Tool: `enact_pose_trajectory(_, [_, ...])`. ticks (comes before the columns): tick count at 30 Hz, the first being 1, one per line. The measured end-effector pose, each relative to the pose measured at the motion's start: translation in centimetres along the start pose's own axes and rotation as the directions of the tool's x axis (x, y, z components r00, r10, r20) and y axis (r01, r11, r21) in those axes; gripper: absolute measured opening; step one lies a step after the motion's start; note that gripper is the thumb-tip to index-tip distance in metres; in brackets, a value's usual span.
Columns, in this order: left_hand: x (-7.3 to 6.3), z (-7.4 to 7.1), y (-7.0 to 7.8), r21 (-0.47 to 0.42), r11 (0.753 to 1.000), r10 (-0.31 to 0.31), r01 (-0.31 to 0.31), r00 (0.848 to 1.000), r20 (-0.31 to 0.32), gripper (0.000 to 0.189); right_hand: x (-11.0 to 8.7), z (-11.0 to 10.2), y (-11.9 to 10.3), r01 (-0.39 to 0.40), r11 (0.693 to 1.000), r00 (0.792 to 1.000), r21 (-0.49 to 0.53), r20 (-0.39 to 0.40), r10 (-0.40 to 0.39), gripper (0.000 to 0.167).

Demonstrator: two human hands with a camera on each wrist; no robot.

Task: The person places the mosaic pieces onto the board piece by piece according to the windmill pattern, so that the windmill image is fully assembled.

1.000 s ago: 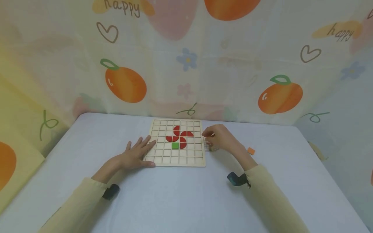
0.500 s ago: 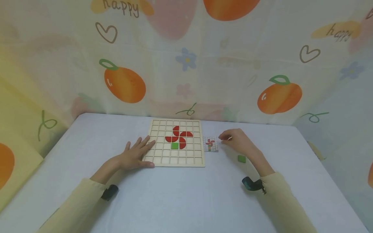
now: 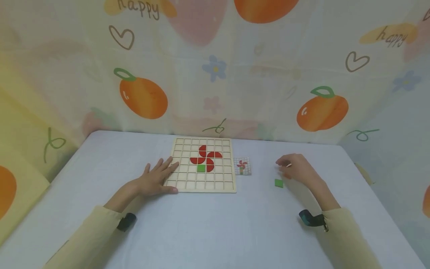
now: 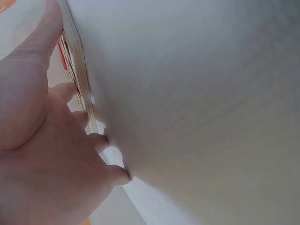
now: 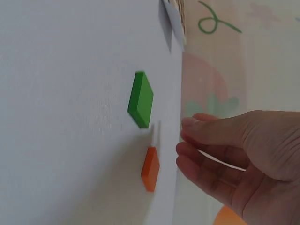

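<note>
My left hand [image 3: 152, 181] lies with spread fingers across the left edge of a wooden grid board [image 3: 220, 184]. On that board, red rounded pieces [image 3: 215, 154] form a pinwheel, with one green square tile [image 3: 201, 168] just below. Off to the right, my right hand [image 3: 299, 167] hovers over the table, its fingers loosely bent and holding nothing. A loose green tile [image 5: 141, 100] and an orange tile [image 5: 150, 169] lie beneath it in the right wrist view. From the head, the orange tile is hidden by that hand.
A small pattern card [image 3: 247, 170] showing a pinwheel on a stem lies against the board's right side. White cloth [image 3: 201, 228] covers the table. Behind it hangs a curtain [image 3: 252, 93] printed with oranges. Each wrist wears a dark camera [image 3: 127, 222].
My right hand has moved right, from beside the board past the pattern card to above the loose tiles, uncovering the card and the loose green tile. My left hand has stayed put.
</note>
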State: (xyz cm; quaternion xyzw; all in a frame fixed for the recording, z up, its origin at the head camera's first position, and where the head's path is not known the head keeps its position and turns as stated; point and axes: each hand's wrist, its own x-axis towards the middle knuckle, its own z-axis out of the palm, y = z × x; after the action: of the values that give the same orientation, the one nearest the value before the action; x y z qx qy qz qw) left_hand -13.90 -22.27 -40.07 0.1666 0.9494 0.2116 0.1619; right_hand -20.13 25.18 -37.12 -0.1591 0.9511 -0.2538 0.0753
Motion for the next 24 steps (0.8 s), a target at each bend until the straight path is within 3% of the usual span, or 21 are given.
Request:
enact_pose_trajectory(10, [-0.1,-0.2,0.4,-0.008,1.0,0.008,-0.009,1.0,-0.014,0.097,-1.5,-0.7,1.4,-0.067,0.998,0.997,-0.014,0.022,0.067,0.027])
enact_pose_trajectory(24, [-0.2,-0.1,0.4,-0.016,1.0,-0.001,0.001,1.0,-0.006,0.097,-2.3,0.1,1.8,-0.038,0.999,0.999,-0.01,-0.04,0.037,0.021])
